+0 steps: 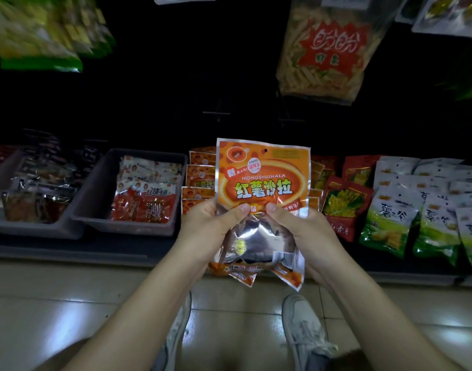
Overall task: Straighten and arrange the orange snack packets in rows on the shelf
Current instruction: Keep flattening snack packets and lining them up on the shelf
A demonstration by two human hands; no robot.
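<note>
An orange snack packet (263,174) stands upright in front of me, its printed face toward the camera. My left hand (212,226) and my right hand (299,227) both grip a bunch of these packets (256,253) from the sides, thumbs pressed on the front packet's lower edge. The lower packets show silver backs and hang over the shelf's front edge. More orange packets (200,180) lie in overlapping rows on the shelf behind, mostly hidden by the held one.
Grey bins with red packets (144,202) and dark packets (34,199) sit left. Red-and-yellow packets (344,202) and green-white packets (417,218) lie right. Bags hang above (328,49). My shoes (304,333) stand on a tiled floor below the shelf edge (69,253).
</note>
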